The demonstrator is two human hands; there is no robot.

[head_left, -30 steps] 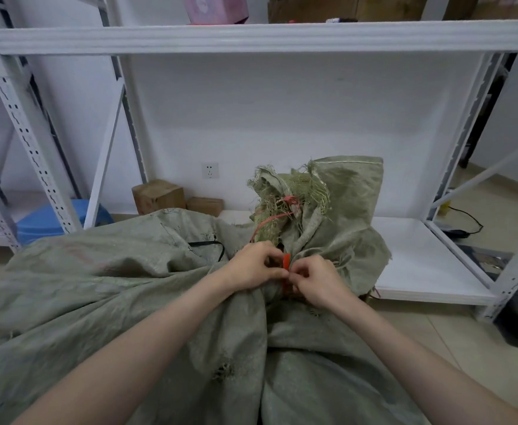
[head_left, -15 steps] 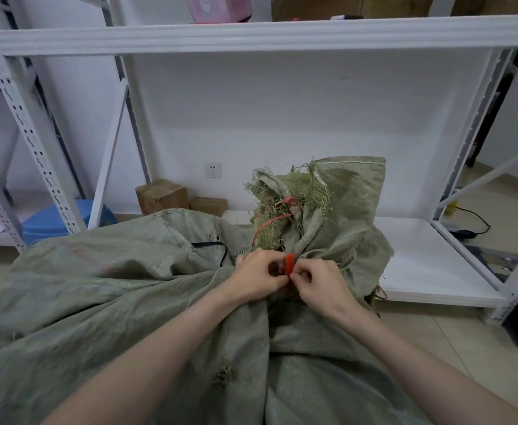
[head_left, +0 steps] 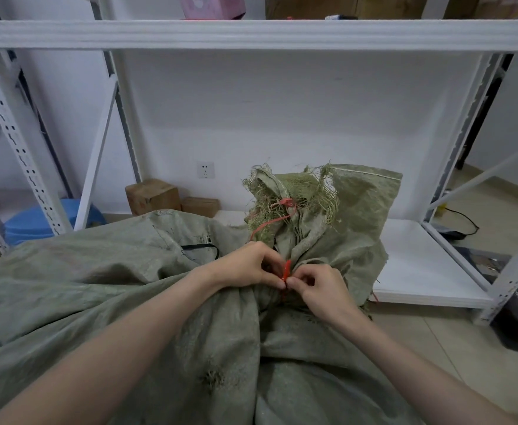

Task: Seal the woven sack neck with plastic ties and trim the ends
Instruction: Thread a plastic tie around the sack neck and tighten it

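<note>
Far left, a blue tub point(head_left: 28, 222) and a cardboard box point(head_left: 152, 196) sit under the racking, well apart from the work. The green woven sack point(head_left: 83, 286) lies across the near floor. A black tie point(head_left: 199, 250) rests on its upper surface, loose and just left of the hands. At centre, the left hand point(head_left: 245, 266) has its fingers curled, pinching a red tie point(head_left: 287, 269) against the gathered cloth, apparently to steady it. The right hand point(head_left: 322, 289) clamps thumb and forefinger on the tie's lower end, probably to thread or pull it tight. Just beyond the hands the bunched neck point(head_left: 310, 240) stands upright, leaving the tie a narrow waist to circle. A white shelf board point(head_left: 417, 265) lies to the right.
</note>
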